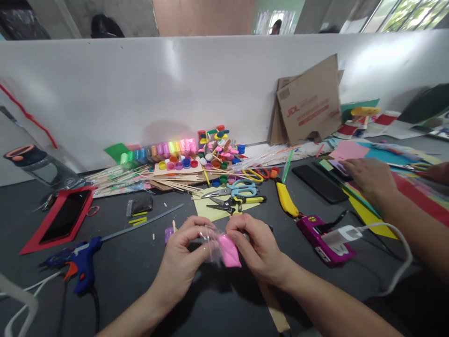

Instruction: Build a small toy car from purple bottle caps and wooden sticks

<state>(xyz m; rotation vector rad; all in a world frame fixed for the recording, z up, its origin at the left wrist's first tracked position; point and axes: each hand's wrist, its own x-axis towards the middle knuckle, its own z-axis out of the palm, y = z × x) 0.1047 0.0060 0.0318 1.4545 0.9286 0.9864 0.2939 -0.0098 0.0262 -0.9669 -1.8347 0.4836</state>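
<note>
Between my hands is a small clear plastic bag with a pink lump of what looks like modelling clay (229,251) in its right part. My left hand (187,248) pinches the bag's clear end. The fingers of my right hand (257,245) are closed on the pink end. Behind my left fingers lies a small purple piece (169,234), partly hidden. A wooden stick (273,304) runs out from under my right wrist. Beyond my hands, yellow-handled pliers (233,203) and blue-handled scissors (242,188) lie on a pale yellow sheet (205,209).
A blue glue gun (84,262) lies left, near a phone (66,215) on red card. Right are a yellow cutter (286,199), a purple power strip (326,243) with a white cable, and another person's hand (370,180). Paint pots (168,149) line the white partition (210,84).
</note>
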